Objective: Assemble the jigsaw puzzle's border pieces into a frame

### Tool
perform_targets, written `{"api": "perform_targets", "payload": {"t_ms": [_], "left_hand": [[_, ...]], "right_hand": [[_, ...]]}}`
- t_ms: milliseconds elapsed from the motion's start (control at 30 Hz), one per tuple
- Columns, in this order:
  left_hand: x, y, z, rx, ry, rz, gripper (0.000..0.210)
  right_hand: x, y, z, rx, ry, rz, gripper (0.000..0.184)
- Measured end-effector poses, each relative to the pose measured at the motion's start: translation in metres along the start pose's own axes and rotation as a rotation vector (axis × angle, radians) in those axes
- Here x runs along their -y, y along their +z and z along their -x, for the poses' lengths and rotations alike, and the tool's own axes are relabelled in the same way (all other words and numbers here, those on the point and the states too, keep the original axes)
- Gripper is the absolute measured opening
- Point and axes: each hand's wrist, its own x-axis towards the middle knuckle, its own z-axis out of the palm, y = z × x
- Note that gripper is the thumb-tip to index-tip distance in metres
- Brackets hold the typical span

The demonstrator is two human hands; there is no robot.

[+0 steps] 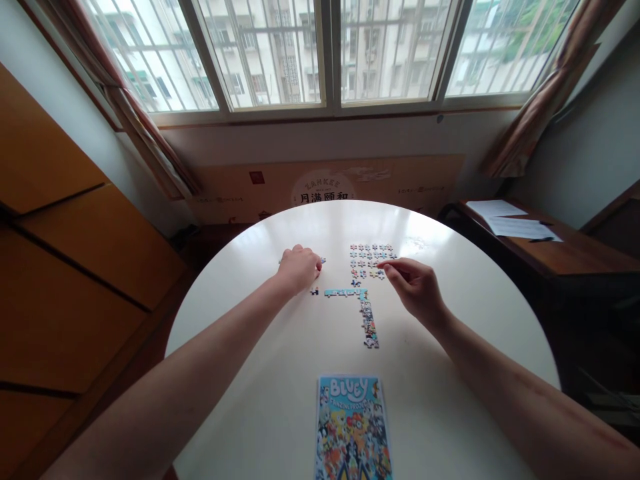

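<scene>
A bent strip of joined, multicoloured jigsaw pieces (369, 317) lies near the middle of the round, glossy white worktop (240, 360). At its 12 o'clock, small loose jigsaw pieces (368, 255) sit in rows; beside them, your right hand (415, 285) holds thumb and index finger pinched together, any piece between them too small to tell. At 10 o'clock, your left hand (300, 268) curls low, its grip hidden. A bright rectangular "BLUEY" print (353, 427) lies at 6 o'clock.

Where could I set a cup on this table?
Bare white table lies between the left forearm and the Bluey picture, and between that picture and the right forearm. The middle is crowded: loose puzzle pieces, a joined strip, the left hand and the right hand.
</scene>
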Motion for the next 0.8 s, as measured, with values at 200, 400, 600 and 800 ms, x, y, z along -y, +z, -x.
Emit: {"api": "perform_targets", "payload": {"t_ms": [200, 400, 600, 800], "left_hand": [[0.014, -0.006, 0.000, -0.015, -0.026, 0.017, 0.026], [0.015, -0.005, 0.001, 0.018, -0.014, 0.009, 0.020], [0.009, -0.008, -0.004, 0.029, 0.008, -0.019, 0.017], [0.010, -0.014, -0.013, 0.079, 0.023, -0.003, 0.013]], "right_hand": [[0.000, -0.001, 0.001, -0.009, -0.009, -0.005, 0.022], [0.001, 0.000, 0.000, -0.017, -0.010, -0.009, 0.021], [0.004, -0.002, 0.002, -0.016, -0.006, 0.006, 0.022], [-0.002, 0.000, 0.001, 0.013, 0.007, -0.008, 0.022]]}}
